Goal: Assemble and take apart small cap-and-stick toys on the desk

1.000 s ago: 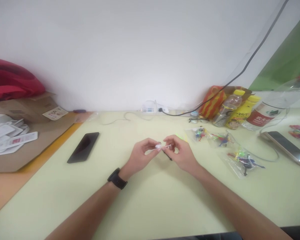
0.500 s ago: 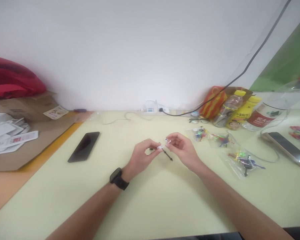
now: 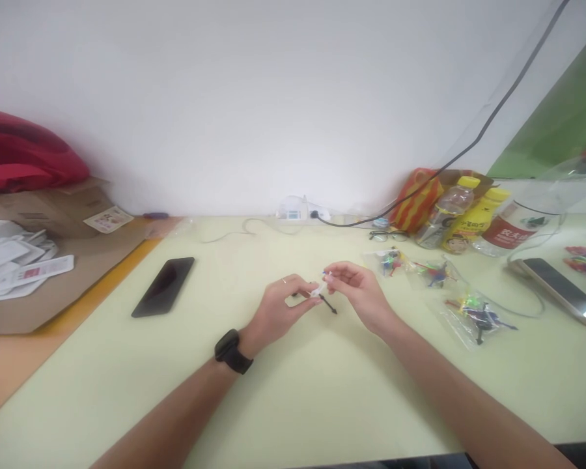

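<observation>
left fingers (image 3: 305,305) pinch white piece (image 3: 315,292) | black rod (image 3: 329,304): thin, arrow-tipped | tabletop (image 3: 293,404): smooth

Left hand (image 3: 278,307) and right hand (image 3: 364,294) sit close together over the middle of a table (image 3: 303,404), small parts (image 3: 316,292) at their fingertips. A phone (image 3: 163,287) lies to their left; farther left, papers (image 3: 22,264) rest on cardboard (image 3: 95,273), with a bag (image 3: 29,156) atop a box (image 3: 53,212) behind. To the right lie packets (image 3: 478,319), a second phone (image 3: 561,286) beyond them, bottles (image 3: 461,228) standing behind. A power strip (image 3: 297,214) sits against the wall (image 3: 254,117).
</observation>
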Tool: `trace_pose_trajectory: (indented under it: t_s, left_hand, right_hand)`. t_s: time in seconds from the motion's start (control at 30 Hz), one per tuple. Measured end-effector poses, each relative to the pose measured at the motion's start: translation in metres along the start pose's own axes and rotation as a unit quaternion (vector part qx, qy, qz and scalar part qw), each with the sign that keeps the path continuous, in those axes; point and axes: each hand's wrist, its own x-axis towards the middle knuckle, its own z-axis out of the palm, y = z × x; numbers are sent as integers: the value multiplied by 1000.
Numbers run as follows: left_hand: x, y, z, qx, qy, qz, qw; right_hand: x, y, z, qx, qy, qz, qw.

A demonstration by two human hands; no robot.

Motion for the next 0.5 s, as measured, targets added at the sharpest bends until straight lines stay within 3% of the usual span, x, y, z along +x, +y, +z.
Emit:
trace_pose_trajectory:
  t_s: [0.27, 0.5]
  left_hand:
    - [0, 1, -1, -15, 4, 19, 1000]
    - [5, 6, -1, -137, -18, -84, 987]
  right_hand:
    - [0, -3, -1, 1, 15, 23, 1000]
    - [1, 3, -4, -18, 5, -24, 1000]
